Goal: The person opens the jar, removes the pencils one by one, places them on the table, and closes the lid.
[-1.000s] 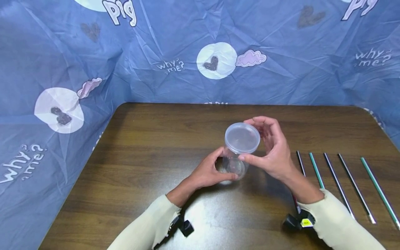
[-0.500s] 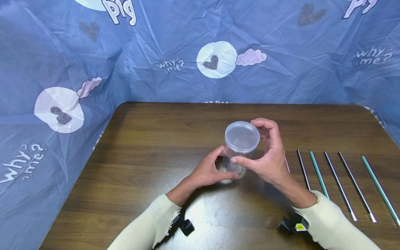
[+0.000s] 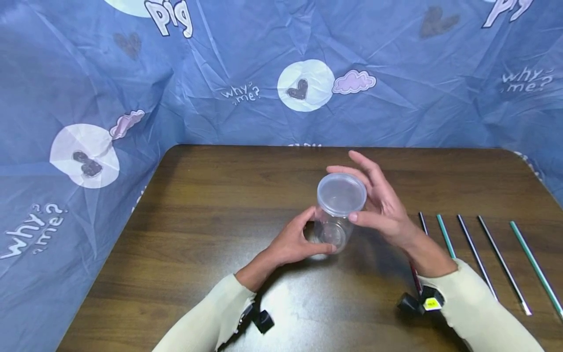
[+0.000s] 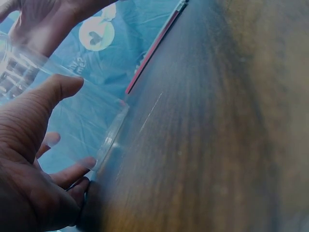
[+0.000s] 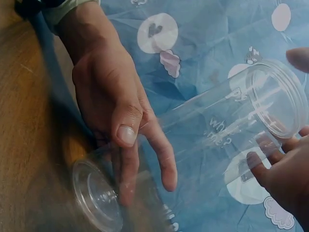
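A clear plastic jar (image 3: 327, 224) with a round translucent lid (image 3: 341, 194) stands upright near the middle of the wooden table. My left hand (image 3: 290, 242) grips its lower part, thumb in front and fingers behind. In the right wrist view the left hand (image 5: 108, 92) shows through and around the jar wall (image 5: 207, 130). My right hand (image 3: 389, 212) is spread around the lid's right side. Its thumb lies by the near rim, and its fingers stretch out past the far rim. Whether they touch the lid is hard to tell. Nothing shows inside the jar.
Several slim pencils lie in a row at the right, among them a green pencil (image 3: 534, 266) and a dark pencil (image 3: 501, 261). A red pencil (image 4: 157, 48) lies partly under the right forearm. Behind the table (image 3: 198, 195) hangs a blue printed cloth (image 3: 246, 49).
The right hand's fingers have curled back, then straightened and spread out beyond the lid, and its thumb has shifted right along the near rim. The left hand and jar have stayed put.
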### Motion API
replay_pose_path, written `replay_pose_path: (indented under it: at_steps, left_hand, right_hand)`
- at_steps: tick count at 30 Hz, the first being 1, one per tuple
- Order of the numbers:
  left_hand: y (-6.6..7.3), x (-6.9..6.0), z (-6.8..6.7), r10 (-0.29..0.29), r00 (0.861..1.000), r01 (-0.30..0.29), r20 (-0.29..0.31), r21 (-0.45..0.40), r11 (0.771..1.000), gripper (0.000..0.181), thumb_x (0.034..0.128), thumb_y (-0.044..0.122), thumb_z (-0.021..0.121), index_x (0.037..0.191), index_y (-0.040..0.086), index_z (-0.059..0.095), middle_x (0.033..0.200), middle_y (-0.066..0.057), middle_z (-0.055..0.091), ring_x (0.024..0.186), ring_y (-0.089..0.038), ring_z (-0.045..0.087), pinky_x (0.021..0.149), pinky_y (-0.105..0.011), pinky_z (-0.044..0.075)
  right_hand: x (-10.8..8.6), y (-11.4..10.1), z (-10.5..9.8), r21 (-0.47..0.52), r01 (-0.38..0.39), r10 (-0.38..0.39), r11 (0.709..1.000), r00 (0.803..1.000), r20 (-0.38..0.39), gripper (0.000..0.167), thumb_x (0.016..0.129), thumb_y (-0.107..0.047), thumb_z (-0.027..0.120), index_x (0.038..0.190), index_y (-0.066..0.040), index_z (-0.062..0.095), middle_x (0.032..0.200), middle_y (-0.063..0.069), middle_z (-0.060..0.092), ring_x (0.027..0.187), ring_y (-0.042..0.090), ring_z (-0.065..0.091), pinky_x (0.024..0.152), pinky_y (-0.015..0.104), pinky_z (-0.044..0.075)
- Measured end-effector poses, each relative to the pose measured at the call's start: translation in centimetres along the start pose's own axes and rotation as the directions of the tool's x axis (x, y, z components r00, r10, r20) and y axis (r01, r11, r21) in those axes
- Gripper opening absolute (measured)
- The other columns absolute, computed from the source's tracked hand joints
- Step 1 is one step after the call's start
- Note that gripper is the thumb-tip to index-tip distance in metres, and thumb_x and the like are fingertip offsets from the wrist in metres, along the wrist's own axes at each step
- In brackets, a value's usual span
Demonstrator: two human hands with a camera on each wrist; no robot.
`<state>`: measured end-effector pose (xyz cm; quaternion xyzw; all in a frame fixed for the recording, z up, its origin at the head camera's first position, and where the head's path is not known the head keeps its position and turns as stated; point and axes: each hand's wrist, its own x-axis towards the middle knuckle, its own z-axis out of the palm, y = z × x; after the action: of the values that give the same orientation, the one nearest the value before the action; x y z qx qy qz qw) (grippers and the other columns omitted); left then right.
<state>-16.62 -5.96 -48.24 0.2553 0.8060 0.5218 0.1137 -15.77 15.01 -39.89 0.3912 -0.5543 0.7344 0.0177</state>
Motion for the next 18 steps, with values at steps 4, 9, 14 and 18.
replay_pose_path:
  at_steps: [4, 9, 14, 18]
  left_hand:
    - [0.0, 0.0, 0.1, 0.009, 1.000, -0.009, -0.005, -0.004, 1.000, 0.061, 0.0717, 0.026, 0.090, 0.124, 0.019, 0.059, 0.119, 0.008, 0.063, 0.115, -0.011, 0.055, 0.102, -0.036, 0.043]
    - [0.1, 0.0, 0.1, 0.013, 1.000, -0.013, -0.009, 0.003, 1.000, 0.062, 0.0715, 0.026, 0.090, 0.125, 0.019, 0.059, 0.118, 0.009, 0.062, 0.114, -0.010, 0.055, 0.101, -0.036, 0.044]
    - [0.3, -0.1, 0.1, 0.011, 1.000, -0.011, -0.010, 0.006, 1.000, 0.060, 0.0724, 0.027, 0.090, 0.123, 0.019, 0.059, 0.118, 0.007, 0.062, 0.113, -0.010, 0.054, 0.100, -0.036, 0.044]
    - [0.2, -0.1, 0.1, 0.024, 1.000, -0.024, -0.013, -0.004, 1.000, 0.057, 0.0727, 0.026, 0.089, 0.120, 0.018, 0.059, 0.118, 0.007, 0.062, 0.112, -0.010, 0.055, 0.100, -0.035, 0.044]
  right_hand:
    - [-0.2, 0.2, 0.3, -0.056, 0.020, -0.023, 0.998, 0.998, -0.062, 0.087, 0.072, 0.023, 0.059, 0.150, 0.004, 0.024, 0.140, 0.030, 0.046, 0.123, 0.029, 0.053, 0.103, 0.034, 0.043]
    - [-0.4, 0.5, 0.6, -0.183, 0.032, -0.061, 0.983, 0.986, -0.153, 0.086, 0.069, 0.022, 0.068, 0.144, 0.008, 0.029, 0.134, 0.029, 0.048, 0.119, 0.030, 0.051, 0.097, 0.032, 0.046]
    - [-0.5, 0.7, 1.2, -0.290, -0.018, -0.052, 0.957, 0.971, -0.233, 0.083, 0.066, 0.022, 0.073, 0.138, 0.010, 0.033, 0.131, 0.023, 0.048, 0.116, 0.028, 0.050, 0.091, 0.028, 0.048]
    - [-0.5, 0.7, 2.2, -0.422, -0.079, -0.070, 0.903, 0.943, -0.326, 0.083, 0.062, 0.017, 0.081, 0.132, 0.011, 0.037, 0.127, 0.018, 0.050, 0.113, 0.024, 0.053, 0.091, 0.027, 0.046]
